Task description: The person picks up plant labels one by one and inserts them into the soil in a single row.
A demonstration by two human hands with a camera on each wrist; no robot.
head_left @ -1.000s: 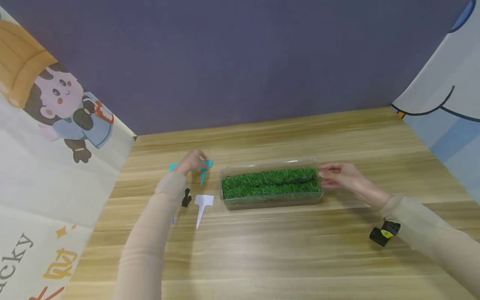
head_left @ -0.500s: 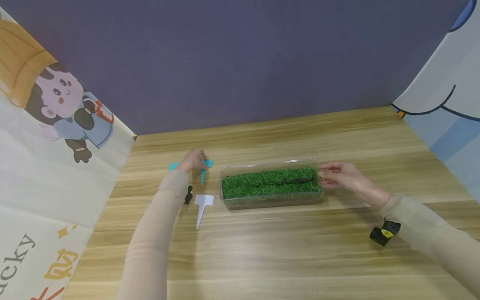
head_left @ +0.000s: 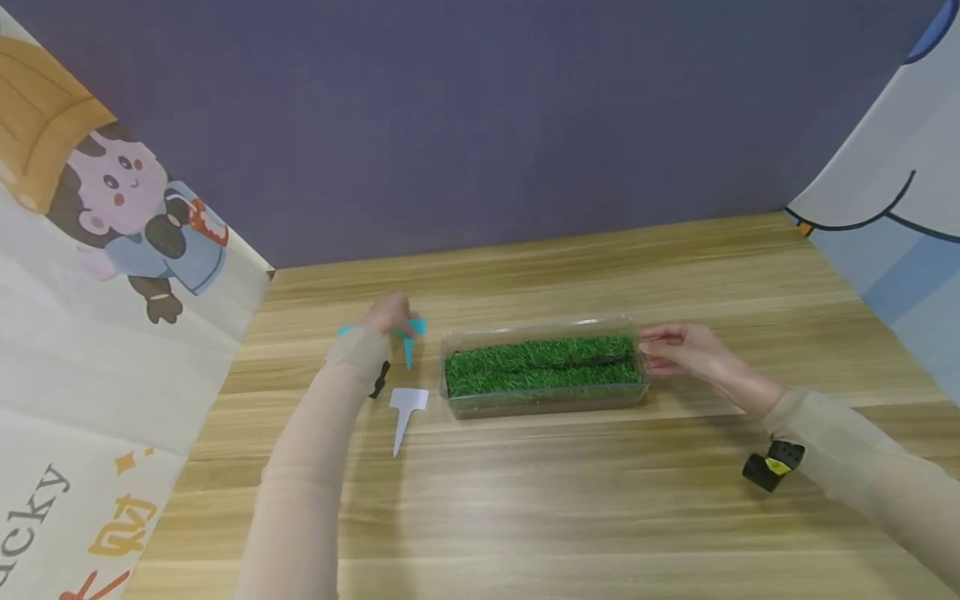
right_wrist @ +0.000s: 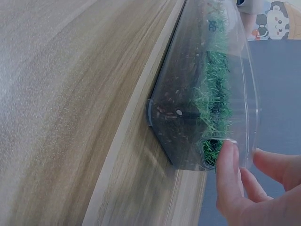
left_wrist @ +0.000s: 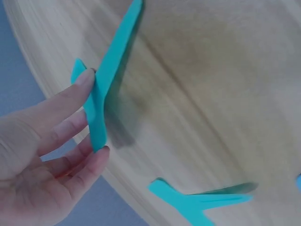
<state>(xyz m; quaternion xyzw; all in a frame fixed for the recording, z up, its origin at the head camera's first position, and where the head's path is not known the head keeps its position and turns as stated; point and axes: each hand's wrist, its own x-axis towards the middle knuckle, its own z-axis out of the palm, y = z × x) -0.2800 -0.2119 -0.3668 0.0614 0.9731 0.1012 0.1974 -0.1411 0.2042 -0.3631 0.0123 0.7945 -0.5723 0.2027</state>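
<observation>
within left grip (head_left: 389,313), turquoise tag (left_wrist: 97,113)

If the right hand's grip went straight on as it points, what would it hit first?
The right hand's grip would first meet the clear box, at the end facing it; it looks right against it, though contact is hard to judge.

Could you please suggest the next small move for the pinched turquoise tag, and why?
I would likely move the turquoise tag toward the clear box: the left grip pinches its wide end, and the right grip holds the box's right end.
</observation>
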